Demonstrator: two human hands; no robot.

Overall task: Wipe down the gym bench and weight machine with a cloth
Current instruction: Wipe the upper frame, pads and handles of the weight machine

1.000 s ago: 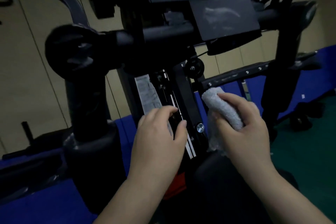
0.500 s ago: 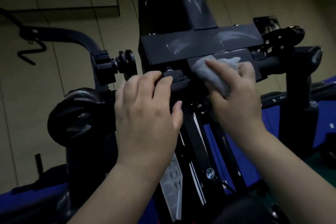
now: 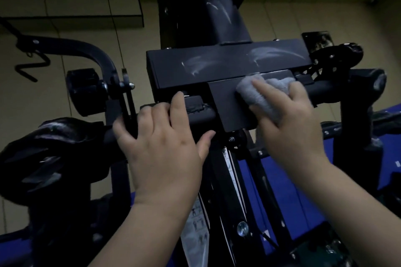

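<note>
Right hand [image 3: 288,123] presses a grey cloth [image 3: 260,93] onto the machine's black plate [image 3: 225,104]; left hand [image 3: 165,147] grips the bar [image 3: 199,117].

Feed coming through dim, yellowish cast overall. I'm reading weight machine [image 3: 227,65] mostly as black mass — frame detail sinking into shadow. Pale smear marks on its top plate catching faint light from above. Right hand [image 3: 290,123] and cloth [image 3: 262,95] smearing with motion blur; left hand [image 3: 160,149] looking sharper. Wide-angle lens bending bars and wall seams toward edges. Lower corners going soft and dark. I'm seeing no harsh glare — only weak sheen on left foam roller [image 3: 43,154].
</note>
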